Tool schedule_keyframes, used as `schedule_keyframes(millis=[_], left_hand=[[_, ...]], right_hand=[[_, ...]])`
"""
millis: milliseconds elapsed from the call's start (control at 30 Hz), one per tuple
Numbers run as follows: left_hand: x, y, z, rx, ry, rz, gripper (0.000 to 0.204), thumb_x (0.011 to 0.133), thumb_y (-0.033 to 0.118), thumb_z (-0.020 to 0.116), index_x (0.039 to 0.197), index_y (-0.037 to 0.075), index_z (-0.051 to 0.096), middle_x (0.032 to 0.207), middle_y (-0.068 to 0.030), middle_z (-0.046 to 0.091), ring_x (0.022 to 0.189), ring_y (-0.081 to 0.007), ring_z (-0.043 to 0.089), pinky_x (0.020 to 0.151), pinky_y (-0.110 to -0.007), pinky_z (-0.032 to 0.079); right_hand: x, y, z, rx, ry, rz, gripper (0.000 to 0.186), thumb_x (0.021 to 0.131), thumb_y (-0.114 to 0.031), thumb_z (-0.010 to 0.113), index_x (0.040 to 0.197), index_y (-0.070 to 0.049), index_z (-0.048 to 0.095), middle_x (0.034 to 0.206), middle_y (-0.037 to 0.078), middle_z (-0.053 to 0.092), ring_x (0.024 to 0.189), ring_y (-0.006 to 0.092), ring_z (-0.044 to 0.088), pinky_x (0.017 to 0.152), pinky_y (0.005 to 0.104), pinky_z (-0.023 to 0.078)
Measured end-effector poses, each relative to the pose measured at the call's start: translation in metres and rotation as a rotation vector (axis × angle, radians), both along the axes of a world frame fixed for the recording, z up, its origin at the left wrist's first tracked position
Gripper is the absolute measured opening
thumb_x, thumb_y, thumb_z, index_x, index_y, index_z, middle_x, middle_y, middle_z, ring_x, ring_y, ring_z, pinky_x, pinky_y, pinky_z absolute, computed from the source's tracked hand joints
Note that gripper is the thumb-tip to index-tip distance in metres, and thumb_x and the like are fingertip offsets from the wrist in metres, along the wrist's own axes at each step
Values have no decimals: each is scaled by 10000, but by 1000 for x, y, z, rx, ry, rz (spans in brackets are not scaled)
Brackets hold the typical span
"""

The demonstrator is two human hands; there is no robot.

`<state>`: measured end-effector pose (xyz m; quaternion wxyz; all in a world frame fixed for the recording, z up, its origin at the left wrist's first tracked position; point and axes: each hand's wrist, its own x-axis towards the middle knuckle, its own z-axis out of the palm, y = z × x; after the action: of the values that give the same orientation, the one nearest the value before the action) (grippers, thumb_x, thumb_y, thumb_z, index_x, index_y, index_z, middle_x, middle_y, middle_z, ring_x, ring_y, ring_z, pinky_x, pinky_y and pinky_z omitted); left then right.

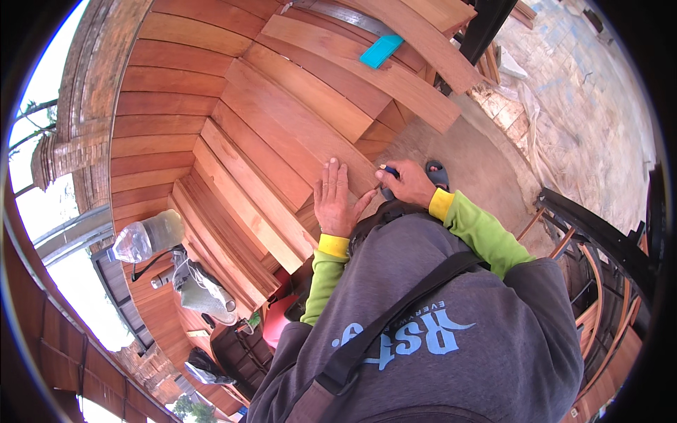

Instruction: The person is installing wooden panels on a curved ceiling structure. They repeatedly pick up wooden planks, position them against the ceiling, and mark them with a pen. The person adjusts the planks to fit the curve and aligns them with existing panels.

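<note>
The left hand (337,201) lies palm down on a reddish-brown plank (300,121), its grip holding nothing, fingers extended and thumb spread out toward the plank's near end. Just beside that end, the right hand (412,185) has its grip clamped on a dark blue pencil (390,170) (whether the pale tip touches wood, I cannot tell). The plank stretches away from the person among other boards; farther off, a flat turquoise tool (381,51) rests across another board (427,97).
</note>
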<state>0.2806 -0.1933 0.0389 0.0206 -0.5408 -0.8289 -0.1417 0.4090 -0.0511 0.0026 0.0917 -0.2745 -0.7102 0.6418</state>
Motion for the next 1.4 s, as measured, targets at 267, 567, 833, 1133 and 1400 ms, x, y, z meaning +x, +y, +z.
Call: schedule_keyframes(millis=[267,567,833,1133,1400], left_hand=[[-2,0,2,9,6,0,779,676,465,765,1258,12,515,1372,-162,470,1261,-312,461,998,-451,391],[-9,5,15,-10,-76,22,788,708,508,723,1270,2,503,1382,-169,453,1265,-325,452,992,-457,388],[-103,71,-14,105,-128,446,758,839,507,586,1318,-54,410,1384,-246,397,1242,-398,429,979,-452,396],[-255,161,-55,116,-25,1035,803,703,542,678,1132,-105,473,1154,-293,507,1067,-414,514,910,-457,454],[-280,177,-42,22,-96,1172,819,681,589,680,1065,-112,501,1074,-287,569,998,-410,585,863,-454,491]], right_hand=[[-6,3,8,42,-35,44,303,846,-273,596,795,24,632,632,207,572,561,332,551,548,412,417],[-8,-2,7,116,-53,-2,309,822,-261,618,724,32,602,606,216,561,541,359,552,531,424,414],[-12,1,3,102,-118,29,328,815,-286,620,759,37,618,608,217,565,559,356,575,543,428,424],[-10,3,11,-58,-154,40,276,830,-228,638,904,38,640,634,172,602,558,235,604,537,344,462],[-14,14,21,-207,-184,107,230,814,-152,671,917,52,635,616,134,595,516,142,563,502,276,450]])
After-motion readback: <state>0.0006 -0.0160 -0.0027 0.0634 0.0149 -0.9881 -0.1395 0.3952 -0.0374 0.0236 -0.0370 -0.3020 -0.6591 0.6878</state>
